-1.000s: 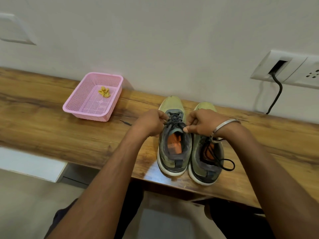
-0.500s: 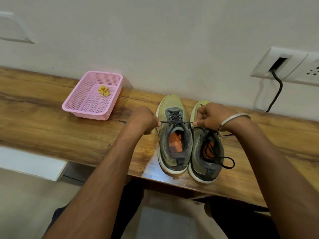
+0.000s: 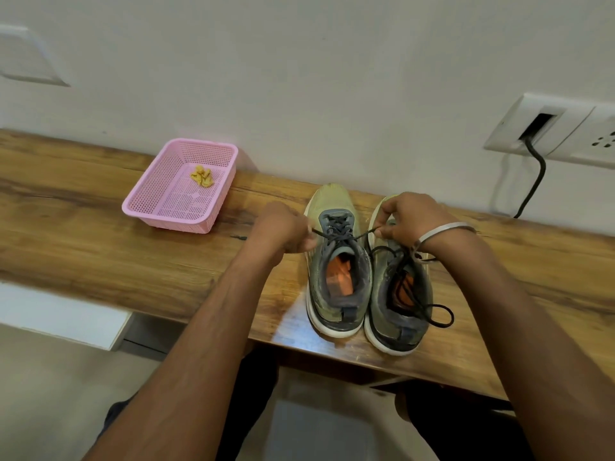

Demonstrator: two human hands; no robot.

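Note:
Two olive-green and grey sneakers stand side by side on the wooden shelf (image 3: 100, 247), toes toward the wall. The left shoe (image 3: 336, 261) has a dark lace (image 3: 339, 229) crossed over its tongue. My left hand (image 3: 283, 232) pinches one end of that lace just left of the shoe. My right hand (image 3: 406, 217) pinches the other end above the right shoe (image 3: 396, 294), whose own lace lies loose in a loop at its heel. A metal bangle sits on my right wrist.
A pink mesh basket (image 3: 181, 207) with a small yellow object (image 3: 201, 178) stands at the back left of the shelf. A wall socket panel (image 3: 545, 128) with a black cable (image 3: 534, 184) is at the right. The shelf's front edge runs under the shoe heels.
My hands went from together over the left shoe's tongue to apart, drawing the lace ends out sideways. Now they hold the ends raised a little, with the lace crossed.

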